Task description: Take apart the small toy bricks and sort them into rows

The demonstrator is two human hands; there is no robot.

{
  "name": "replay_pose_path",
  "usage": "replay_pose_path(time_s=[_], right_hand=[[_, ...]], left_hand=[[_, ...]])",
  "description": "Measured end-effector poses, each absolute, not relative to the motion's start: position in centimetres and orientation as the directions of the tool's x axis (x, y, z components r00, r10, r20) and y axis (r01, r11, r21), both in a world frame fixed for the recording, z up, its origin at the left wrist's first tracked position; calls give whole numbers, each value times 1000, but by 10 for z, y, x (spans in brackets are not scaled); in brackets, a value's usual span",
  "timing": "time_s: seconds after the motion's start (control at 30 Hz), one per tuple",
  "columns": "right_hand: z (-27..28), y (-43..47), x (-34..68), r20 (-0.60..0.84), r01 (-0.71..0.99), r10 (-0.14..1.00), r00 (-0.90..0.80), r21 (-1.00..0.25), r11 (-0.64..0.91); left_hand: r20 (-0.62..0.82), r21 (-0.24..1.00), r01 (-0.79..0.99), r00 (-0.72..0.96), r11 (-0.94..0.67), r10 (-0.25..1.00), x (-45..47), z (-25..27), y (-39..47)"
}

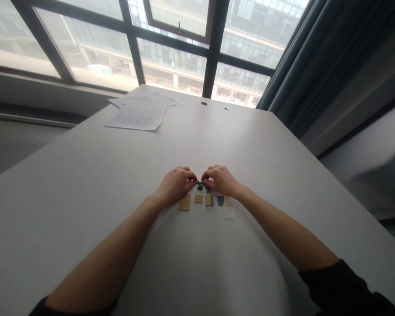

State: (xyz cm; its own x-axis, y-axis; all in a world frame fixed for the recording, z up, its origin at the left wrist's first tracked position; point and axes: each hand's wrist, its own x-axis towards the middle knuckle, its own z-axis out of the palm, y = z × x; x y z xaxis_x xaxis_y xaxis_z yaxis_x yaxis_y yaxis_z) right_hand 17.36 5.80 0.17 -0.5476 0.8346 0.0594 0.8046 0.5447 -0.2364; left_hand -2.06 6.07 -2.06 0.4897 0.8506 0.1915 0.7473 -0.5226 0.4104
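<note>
My left hand (177, 182) and my right hand (219, 180) face each other over the white table. Between their fingertips they pinch a small dark building brick (199, 182), one end each. Just below it lies another dark piece (200, 188); a further grey piece (208, 190) is partly covered by my right hand. Nearer to me is a row of studded pieces: a large yellow plate (184, 202), a small yellow plate (198, 199), a yellow and grey piece (209, 201), a dark grey piece (220, 201) and a pale studded plate (228, 201).
Printed paper sheets (138, 112) lie at the table's far left. Two round holes, one of them dark (204, 103), sit near the far edge of the table (85, 175). Behind stand windows (171, 61), with a blue curtain (296, 66) at the right.
</note>
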Motion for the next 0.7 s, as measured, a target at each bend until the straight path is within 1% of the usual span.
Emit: replay_pose_path(time_s=[0.2, 0.37, 0.53, 0.7], right_hand=[[-1, 58, 175, 82, 791, 828, -554, -259, 555], [0, 58, 177, 111, 786, 833, -542, -284, 549], [1, 59, 181, 134, 799, 851, -508, -296, 523], [-3, 60, 183, 123, 800, 847, -517, -283, 529]], left_hand=[[195, 415, 746, 487, -521, 851, -21, -21, 61], [229, 465, 708, 484, -531, 845, -22, -20, 61], [254, 495, 609, 581, -620, 773, -21, -19, 60], [260, 450, 582, 641, -678, 722, -21, -22, 60]])
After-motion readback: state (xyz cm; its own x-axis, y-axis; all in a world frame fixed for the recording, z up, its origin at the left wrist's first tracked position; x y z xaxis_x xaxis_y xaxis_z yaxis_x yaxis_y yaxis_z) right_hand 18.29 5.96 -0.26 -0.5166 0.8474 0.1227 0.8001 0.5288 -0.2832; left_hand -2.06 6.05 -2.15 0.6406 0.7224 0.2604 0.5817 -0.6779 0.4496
